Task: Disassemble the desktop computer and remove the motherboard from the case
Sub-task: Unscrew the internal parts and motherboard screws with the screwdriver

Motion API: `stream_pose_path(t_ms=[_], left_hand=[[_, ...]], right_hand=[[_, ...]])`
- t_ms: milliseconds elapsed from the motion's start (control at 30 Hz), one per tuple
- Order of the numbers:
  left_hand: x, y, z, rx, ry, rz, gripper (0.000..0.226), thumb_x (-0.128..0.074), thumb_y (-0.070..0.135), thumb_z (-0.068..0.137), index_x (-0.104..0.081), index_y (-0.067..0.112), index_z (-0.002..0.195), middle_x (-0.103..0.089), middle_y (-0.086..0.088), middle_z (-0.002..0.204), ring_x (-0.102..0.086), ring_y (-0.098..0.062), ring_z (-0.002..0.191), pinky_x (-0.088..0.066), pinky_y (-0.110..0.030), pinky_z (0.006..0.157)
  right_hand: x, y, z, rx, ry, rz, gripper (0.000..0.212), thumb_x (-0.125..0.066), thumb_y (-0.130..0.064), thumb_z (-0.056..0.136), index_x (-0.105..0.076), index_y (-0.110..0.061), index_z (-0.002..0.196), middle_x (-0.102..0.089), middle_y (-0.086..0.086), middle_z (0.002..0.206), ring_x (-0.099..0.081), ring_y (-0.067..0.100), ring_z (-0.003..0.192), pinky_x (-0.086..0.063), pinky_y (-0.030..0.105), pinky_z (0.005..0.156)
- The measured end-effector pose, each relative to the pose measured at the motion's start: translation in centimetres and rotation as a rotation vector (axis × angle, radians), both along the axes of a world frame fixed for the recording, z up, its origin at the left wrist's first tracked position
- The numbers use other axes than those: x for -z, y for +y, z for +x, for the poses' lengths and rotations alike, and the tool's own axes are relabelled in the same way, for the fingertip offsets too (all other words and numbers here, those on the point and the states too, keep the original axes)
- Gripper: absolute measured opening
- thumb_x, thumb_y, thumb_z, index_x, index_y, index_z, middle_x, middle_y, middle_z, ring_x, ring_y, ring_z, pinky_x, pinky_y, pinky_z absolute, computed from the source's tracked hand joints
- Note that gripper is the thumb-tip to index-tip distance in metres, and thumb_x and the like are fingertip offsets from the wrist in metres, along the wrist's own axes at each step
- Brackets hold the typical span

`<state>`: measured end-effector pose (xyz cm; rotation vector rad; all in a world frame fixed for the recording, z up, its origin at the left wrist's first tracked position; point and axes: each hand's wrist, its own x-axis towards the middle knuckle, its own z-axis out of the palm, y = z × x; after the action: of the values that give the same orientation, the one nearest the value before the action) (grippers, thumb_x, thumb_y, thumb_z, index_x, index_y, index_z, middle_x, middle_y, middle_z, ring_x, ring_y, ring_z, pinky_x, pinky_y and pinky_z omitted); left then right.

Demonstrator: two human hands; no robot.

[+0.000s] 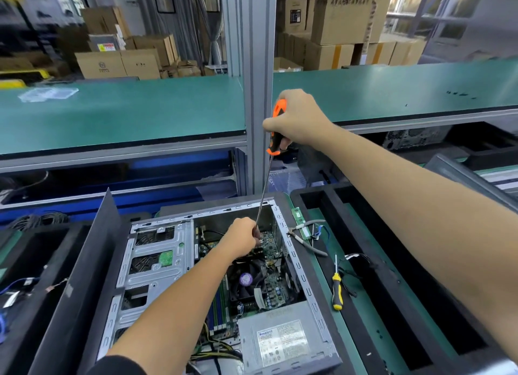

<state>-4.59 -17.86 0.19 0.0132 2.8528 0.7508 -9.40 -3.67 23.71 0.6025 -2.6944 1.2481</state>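
Observation:
An open desktop case [301,265] lies flat on the bench, side panel off. Inside it I see the green motherboard [273,286], a black CPU fan [246,281], a grey power supply [280,341] and a silver drive cage [155,258]. My right hand [298,119] grips the orange-and-black handle of a long screwdriver [276,128] held high above the case. Its thin shaft runs down into the case's far corner. My left hand [242,238] pinches the lower end of the shaft just above the board; the tip is hidden.
A yellow-and-black screwdriver [336,289] lies on the green mat right of the case, next to loose grey cables [309,244] and a memory stick [300,223]. Black foam trays [392,276] flank the case. A grey frame post [256,66] rises behind, with a green shelf [126,108].

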Motion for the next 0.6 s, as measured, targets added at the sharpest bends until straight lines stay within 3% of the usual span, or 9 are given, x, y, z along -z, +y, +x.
stream_pose_path(t_ms=[100,200,300,367,600], left_hand=[[-2.0,1.2,-0.3,0.015,0.074,0.094,0.015,-0.065,0.005,0.085,-0.061,0.017,0.076,-0.064,-0.002,0.087,-0.058,-0.018,0.081,-0.049,-0.030,0.075],[-4.1,3.1,-0.1,0.080,0.131,0.179,0.015,-0.058,0.002,0.087,-0.057,0.014,0.079,-0.059,-0.001,0.086,-0.055,-0.020,0.080,-0.047,-0.029,0.070],[-5.1,5.2,0.2,0.141,0.157,0.235,0.016,-0.056,-0.001,0.086,-0.054,0.014,0.080,-0.057,0.000,0.082,-0.052,-0.017,0.072,-0.042,-0.024,0.059],[-5.4,6.6,0.3,0.168,0.161,0.243,0.015,-0.056,0.000,0.087,-0.054,0.014,0.081,-0.059,-0.003,0.083,-0.052,-0.016,0.069,-0.043,-0.024,0.059],[-5.0,12.2,1.9,0.252,0.165,0.200,0.014,-0.063,0.002,0.081,-0.057,0.014,0.079,-0.059,0.002,0.074,-0.054,-0.011,0.065,-0.042,-0.018,0.057]], right_hand=[[-1.9,0.5,0.4,0.051,0.097,-0.086,0.031,-0.072,-0.020,0.079,-0.043,-0.010,0.083,-0.045,0.006,0.074,-0.057,0.019,0.054,-0.056,0.032,0.048],[-3.5,1.2,1.2,0.069,0.148,-0.136,0.030,-0.067,-0.021,0.087,-0.041,-0.012,0.075,-0.043,0.007,0.065,-0.051,0.013,0.046,-0.048,0.021,0.041],[-4.5,2.5,2.1,0.142,0.176,-0.081,0.027,-0.061,-0.026,0.092,-0.041,-0.013,0.080,-0.050,0.008,0.072,-0.056,0.018,0.047,-0.045,0.018,0.039],[-4.7,3.7,2.7,0.178,0.232,-0.074,0.028,-0.060,-0.027,0.092,-0.039,-0.017,0.077,-0.049,0.004,0.071,-0.057,0.012,0.041,-0.043,0.016,0.037],[-4.1,9.5,4.6,0.229,0.252,-0.031,0.035,-0.059,-0.018,0.089,-0.034,-0.015,0.065,-0.044,0.000,0.053,-0.055,0.007,0.033,-0.039,0.019,0.035]])
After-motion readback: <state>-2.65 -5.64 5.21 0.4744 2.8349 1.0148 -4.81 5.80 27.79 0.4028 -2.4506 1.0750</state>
